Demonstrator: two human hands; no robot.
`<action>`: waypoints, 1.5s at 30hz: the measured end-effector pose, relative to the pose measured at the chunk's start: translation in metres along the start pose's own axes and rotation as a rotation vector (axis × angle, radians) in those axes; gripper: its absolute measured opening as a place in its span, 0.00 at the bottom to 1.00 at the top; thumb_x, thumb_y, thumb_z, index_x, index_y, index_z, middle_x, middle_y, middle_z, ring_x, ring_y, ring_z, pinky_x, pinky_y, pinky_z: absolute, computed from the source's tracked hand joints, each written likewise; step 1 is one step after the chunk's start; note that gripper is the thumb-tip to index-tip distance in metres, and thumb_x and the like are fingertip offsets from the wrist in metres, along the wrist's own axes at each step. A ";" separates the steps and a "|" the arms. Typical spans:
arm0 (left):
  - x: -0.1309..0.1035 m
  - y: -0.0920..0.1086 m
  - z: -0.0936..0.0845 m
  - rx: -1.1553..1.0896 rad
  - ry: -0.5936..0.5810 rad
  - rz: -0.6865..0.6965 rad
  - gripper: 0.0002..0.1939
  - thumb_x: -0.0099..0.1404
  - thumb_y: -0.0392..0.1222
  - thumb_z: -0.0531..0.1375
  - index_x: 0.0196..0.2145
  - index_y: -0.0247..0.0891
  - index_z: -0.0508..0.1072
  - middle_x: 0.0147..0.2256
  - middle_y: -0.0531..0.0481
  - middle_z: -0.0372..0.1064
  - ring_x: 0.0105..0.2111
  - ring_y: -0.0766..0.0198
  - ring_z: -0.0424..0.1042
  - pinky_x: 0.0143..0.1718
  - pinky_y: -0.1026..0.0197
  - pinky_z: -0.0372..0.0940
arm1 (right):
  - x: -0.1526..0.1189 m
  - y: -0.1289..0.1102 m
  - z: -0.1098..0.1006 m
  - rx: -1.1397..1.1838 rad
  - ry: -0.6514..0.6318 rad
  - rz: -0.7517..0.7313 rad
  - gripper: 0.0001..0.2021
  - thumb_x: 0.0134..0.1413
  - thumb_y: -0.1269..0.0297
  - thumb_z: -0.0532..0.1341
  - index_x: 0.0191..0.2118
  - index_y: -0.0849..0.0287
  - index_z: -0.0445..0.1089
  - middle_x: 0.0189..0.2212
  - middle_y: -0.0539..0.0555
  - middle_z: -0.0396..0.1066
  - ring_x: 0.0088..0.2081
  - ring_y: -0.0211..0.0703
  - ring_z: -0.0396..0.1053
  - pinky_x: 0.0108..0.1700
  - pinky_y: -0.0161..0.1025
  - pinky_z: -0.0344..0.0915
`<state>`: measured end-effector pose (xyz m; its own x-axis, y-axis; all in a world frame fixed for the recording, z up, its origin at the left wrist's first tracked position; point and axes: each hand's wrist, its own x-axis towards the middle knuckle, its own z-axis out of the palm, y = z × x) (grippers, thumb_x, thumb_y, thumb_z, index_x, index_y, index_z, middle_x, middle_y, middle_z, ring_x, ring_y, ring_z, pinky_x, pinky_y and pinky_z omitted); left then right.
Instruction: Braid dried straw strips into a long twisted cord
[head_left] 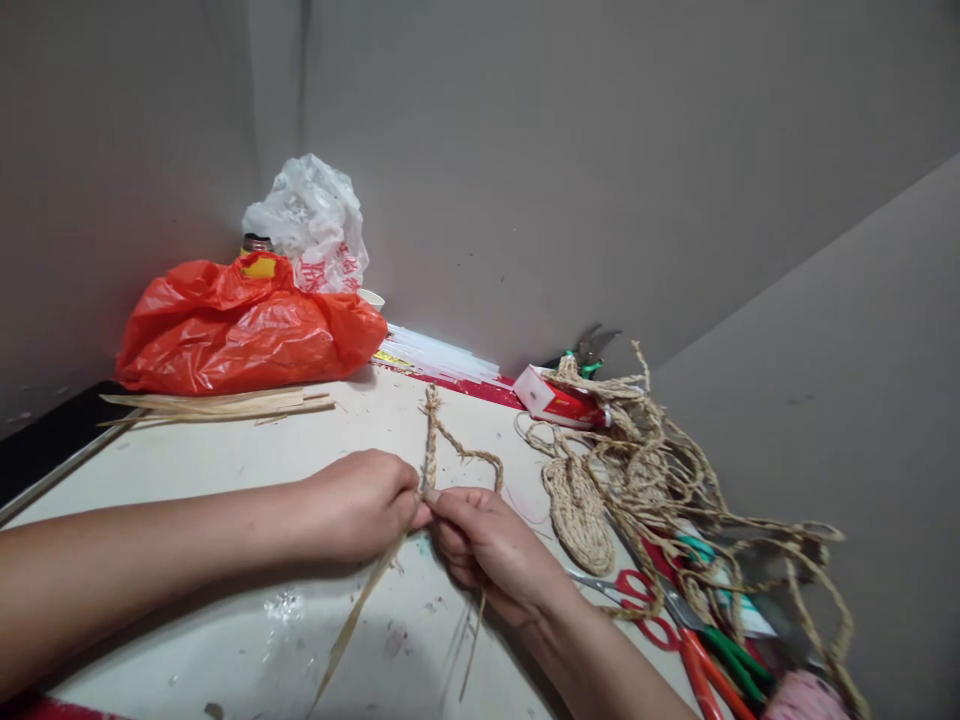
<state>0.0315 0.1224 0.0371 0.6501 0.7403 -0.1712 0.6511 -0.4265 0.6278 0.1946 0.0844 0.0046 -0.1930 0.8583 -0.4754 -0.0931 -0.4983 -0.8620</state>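
Both hands meet at the middle of the white table, pinching the near end of a braided straw cord (431, 440). My left hand (364, 508) is closed on the cord from the left, and a flat loose straw strand (352, 620) trails from it toward me. My right hand (480, 540) pinches the cord from the right with thumb and fingers. A thin strand (472, 645) hangs below that hand. From the cord's far end, a thinner twisted piece (469, 455) bends right and runs behind my right hand. The exact grip point is partly hidden by my fingers.
Flat straw strips (225, 403) lie before an orange plastic bag (247, 330). At right are a coiled woven straw piece (577, 515), tangled straw rope (652, 470), red-handled scissors (637, 605) and green-handled pruners (589, 360). Grey walls close off the back.
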 end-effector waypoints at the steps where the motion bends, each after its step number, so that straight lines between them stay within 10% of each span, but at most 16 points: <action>1: -0.003 0.004 0.002 0.074 0.005 -0.005 0.15 0.60 0.43 0.47 0.25 0.37 0.70 0.23 0.50 0.67 0.23 0.65 0.63 0.24 0.64 0.53 | 0.000 0.001 0.001 0.025 -0.003 0.004 0.18 0.45 0.54 0.62 0.17 0.60 0.58 0.07 0.40 0.47 0.11 0.25 0.36 0.14 0.30 0.32; 7: -0.012 0.014 0.029 0.340 -0.027 0.028 0.13 0.56 0.36 0.51 0.36 0.33 0.72 0.24 0.44 0.71 0.20 0.59 0.65 0.22 0.61 0.51 | -0.001 0.006 0.002 0.119 -0.045 0.034 0.20 0.43 0.59 0.64 0.15 0.59 0.53 0.09 0.40 0.48 0.11 0.23 0.37 0.14 0.29 0.31; 14: -0.020 0.014 0.012 0.009 -0.151 0.122 0.13 0.57 0.39 0.51 0.16 0.39 0.64 0.15 0.52 0.57 0.15 0.68 0.52 0.19 0.63 0.46 | -0.001 -0.003 -0.006 0.152 -0.144 0.073 0.11 0.44 0.60 0.64 0.26 0.65 0.67 0.09 0.37 0.45 0.12 0.23 0.33 0.15 0.28 0.30; 19: 0.006 -0.005 0.006 -0.462 0.214 0.003 0.07 0.55 0.40 0.51 0.27 0.37 0.68 0.22 0.54 0.63 0.24 0.67 0.60 0.25 0.66 0.53 | 0.001 -0.004 -0.013 0.172 -0.206 0.071 0.11 0.46 0.61 0.64 0.26 0.65 0.66 0.10 0.37 0.43 0.13 0.23 0.32 0.15 0.27 0.30; 24: 0.020 -0.016 0.028 -1.004 -0.154 -0.143 0.10 0.55 0.43 0.51 0.22 0.36 0.65 0.17 0.56 0.58 0.17 0.70 0.54 0.21 0.66 0.51 | 0.003 -0.003 -0.016 0.134 -0.244 0.065 0.12 0.47 0.60 0.64 0.26 0.65 0.67 0.10 0.37 0.43 0.13 0.23 0.32 0.15 0.27 0.31; 29: 0.018 -0.018 0.029 -0.879 -0.106 -0.062 0.13 0.56 0.44 0.52 0.20 0.34 0.68 0.15 0.59 0.49 0.16 0.73 0.44 0.19 0.65 0.40 | 0.003 -0.004 -0.018 0.052 -0.253 0.072 0.13 0.47 0.58 0.64 0.27 0.65 0.68 0.10 0.37 0.44 0.13 0.24 0.33 0.16 0.28 0.31; 45: 0.017 -0.013 0.025 -0.978 -0.058 -0.237 0.10 0.51 0.42 0.59 0.20 0.32 0.71 0.18 0.53 0.67 0.13 0.76 0.49 0.16 0.66 0.39 | 0.003 -0.003 -0.016 -0.271 -0.210 -0.024 0.18 0.51 0.51 0.61 0.29 0.65 0.70 0.12 0.40 0.48 0.14 0.27 0.38 0.17 0.33 0.32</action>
<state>0.0443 0.1276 0.0070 0.5803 0.7133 -0.3929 0.1759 0.3613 0.9157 0.2099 0.0905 0.0032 -0.3933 0.8118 -0.4317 0.1570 -0.4034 -0.9015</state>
